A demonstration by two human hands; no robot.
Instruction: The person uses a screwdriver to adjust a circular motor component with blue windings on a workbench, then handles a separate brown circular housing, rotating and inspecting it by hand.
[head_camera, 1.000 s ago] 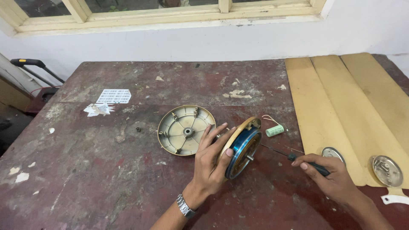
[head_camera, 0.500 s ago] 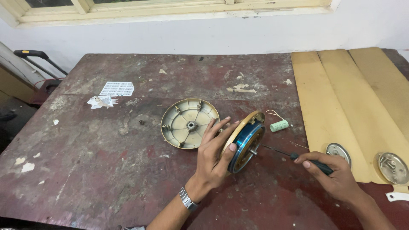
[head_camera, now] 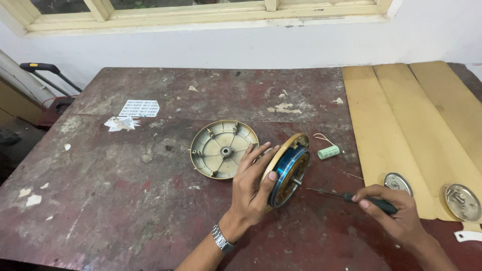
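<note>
My left hand [head_camera: 251, 188] holds a round motor body [head_camera: 289, 169] tipped up on its edge, with a beige rim and a blue ring around its shaft. My right hand [head_camera: 394, 213] grips a dark-handled screwdriver [head_camera: 351, 197], and its thin tip points at the motor's face near the shaft. A beige round motor cover [head_camera: 223, 148] lies open side up on the table, just left of my left hand's fingers.
A small green capacitor [head_camera: 329, 151] with white wires lies right of the motor. Tan flat blades [head_camera: 401, 120] cover the table's right side, with two round metal caps [head_camera: 397, 182] [head_camera: 462, 202] on them. Paper scraps [head_camera: 131, 114] lie far left on the worn red table [head_camera: 125, 200].
The view has shifted slightly; both hands, the motor and the screwdriver keep nearly the same pose.
</note>
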